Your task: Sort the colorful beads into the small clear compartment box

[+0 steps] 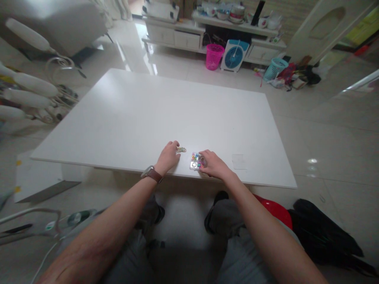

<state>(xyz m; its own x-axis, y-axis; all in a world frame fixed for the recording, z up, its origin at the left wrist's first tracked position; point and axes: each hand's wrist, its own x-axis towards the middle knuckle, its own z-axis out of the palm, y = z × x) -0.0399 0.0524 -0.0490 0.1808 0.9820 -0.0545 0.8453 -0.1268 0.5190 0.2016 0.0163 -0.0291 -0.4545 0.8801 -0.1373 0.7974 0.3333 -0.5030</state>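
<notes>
On the white table (166, 110), near its front edge, my left hand (168, 157) has its fingers curled at the left end of a small pale strip (181, 150) with darker spots, perhaps beads. The strip's right end sticks out past the fingertips. A small clear compartment box (194, 161) lies just to the right, with tiny colourful pieces in its sections. My right hand (212, 162) grips this box from its right side, covering part of it. Farther right, a thin transparent square (239, 161) lies flat on the table.
White chairs (32, 85) stand at the left and a grey sofa (59, 27) behind them. Across the floor are a pink basket (214, 57), a blue fan (235, 55) and a low cabinet (186, 40). Beside my right leg is a red stool (274, 211).
</notes>
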